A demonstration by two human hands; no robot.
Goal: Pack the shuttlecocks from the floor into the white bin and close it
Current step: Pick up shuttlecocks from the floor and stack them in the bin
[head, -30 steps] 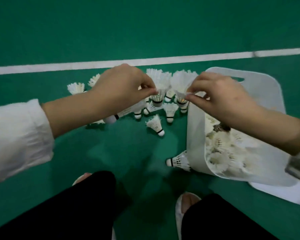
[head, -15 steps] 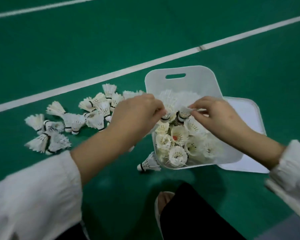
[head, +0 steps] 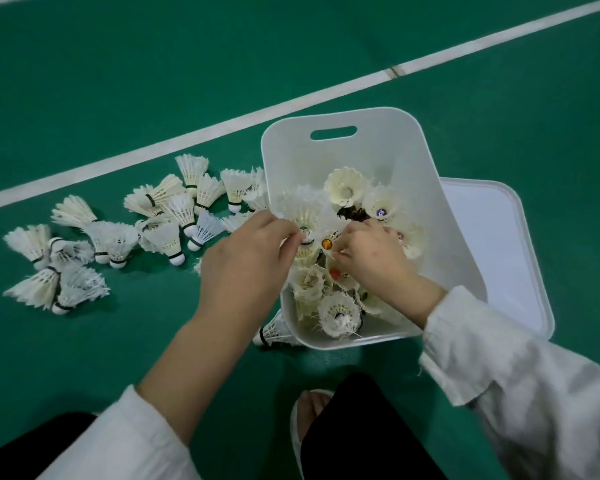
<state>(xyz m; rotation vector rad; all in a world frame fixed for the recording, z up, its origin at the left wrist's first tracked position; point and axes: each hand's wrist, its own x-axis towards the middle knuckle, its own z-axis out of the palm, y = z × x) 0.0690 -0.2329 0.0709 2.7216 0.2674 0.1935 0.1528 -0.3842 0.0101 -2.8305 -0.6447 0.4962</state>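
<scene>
Head view showed our two hands over the white bin (head: 388, 150), each holding a shuttlecock above the heap (head: 340, 306) inside. We judged the risk to be bent or snagged feathers. The birds lay tangled under our fingers, so pressing down could crush them or tip one over the rim nearest us. Our left hand (head: 246, 258) pinched a green-tipped shuttlecock (head: 303, 220) near its cork, fingers curled. Our right hand (head: 371, 261), just beside it, pinched an orange-tipped shuttlecock (head: 327, 243) likewise. Loose shuttlecocks (head: 174, 220) lay left of the left hand, and the lid (head: 492, 244) lay right of the right hand.
</scene>
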